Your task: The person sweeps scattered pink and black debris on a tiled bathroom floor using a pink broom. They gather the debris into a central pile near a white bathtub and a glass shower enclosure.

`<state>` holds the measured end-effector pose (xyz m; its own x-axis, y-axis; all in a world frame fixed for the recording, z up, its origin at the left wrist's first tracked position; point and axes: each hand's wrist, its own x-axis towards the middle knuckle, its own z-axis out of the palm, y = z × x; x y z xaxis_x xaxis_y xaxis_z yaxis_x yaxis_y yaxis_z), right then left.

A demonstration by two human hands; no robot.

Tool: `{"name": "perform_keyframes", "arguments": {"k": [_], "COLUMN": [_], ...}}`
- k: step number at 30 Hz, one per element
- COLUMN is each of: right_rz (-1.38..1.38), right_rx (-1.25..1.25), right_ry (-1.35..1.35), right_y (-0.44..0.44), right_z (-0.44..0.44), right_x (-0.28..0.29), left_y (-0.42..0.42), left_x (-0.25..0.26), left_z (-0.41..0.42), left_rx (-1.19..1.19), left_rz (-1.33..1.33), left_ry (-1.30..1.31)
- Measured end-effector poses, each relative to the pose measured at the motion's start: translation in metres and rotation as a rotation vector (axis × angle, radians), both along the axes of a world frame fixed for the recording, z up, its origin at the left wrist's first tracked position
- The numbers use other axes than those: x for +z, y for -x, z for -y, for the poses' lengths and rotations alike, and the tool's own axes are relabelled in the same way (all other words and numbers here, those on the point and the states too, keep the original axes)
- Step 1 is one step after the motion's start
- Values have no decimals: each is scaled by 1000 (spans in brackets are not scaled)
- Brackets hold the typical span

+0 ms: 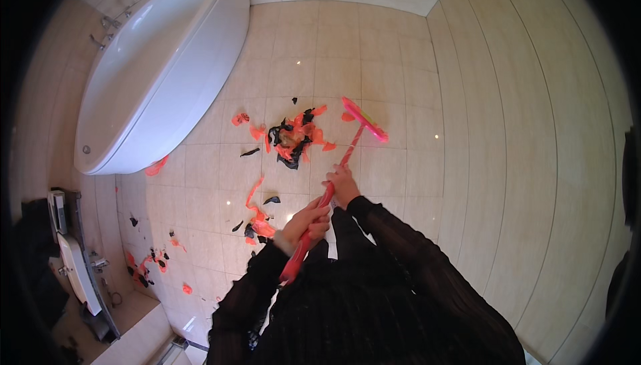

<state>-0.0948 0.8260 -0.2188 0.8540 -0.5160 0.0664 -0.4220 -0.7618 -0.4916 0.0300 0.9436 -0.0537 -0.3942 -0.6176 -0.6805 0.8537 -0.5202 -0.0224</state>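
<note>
Both my hands hold the red handle [299, 259] of a broom. My left hand [304, 225] grips it lower in the picture, near my waist, and my right hand [342, 185] is wrapped around it farther toward the head. The pink broom head [364, 120] rests on the tiled floor, ahead and slightly right of me, with a scrap of orange plastic [347, 117] at its left side. Left of the broom lies a heap of torn orange and black plastic scraps [295, 137]. More orange scraps [260, 224] and black pieces [272, 200] lie near my left hand.
A white corner bathtub [165, 84] fills the far left, with an orange scrap [157, 166] against its base. Farther left hangs a washbasin [77, 275]; scraps [145, 267] litter the floor near it. A tiled wall [531, 130] runs along the right.
</note>
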Motion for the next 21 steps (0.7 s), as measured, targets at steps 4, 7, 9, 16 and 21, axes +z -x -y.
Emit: {"name": "perform_keyframes", "arguments": {"k": [4, 7, 9, 16, 21], "right_rz": [-216, -137, -110, -82, -174], "right_rx": [33, 52, 150, 222, 182], "right_ry": [-53, 23, 23, -155, -10], "right_y": [18, 9, -9, -44, -26], "right_z": [26, -4, -42, -84, -36], "right_x": [-46, -56, -45, 25, 12], "left_y": [15, 3, -8, -27, -10], "left_x": [-49, -44, -16, 50, 11], "left_z": [21, -15, -44, -80, -56], "left_rx": [192, 137, 199, 186, 268], "left_rz": [-313, -372, -326, -122, -204], "left_ry": [-110, 116, -73, -82, 34]}}
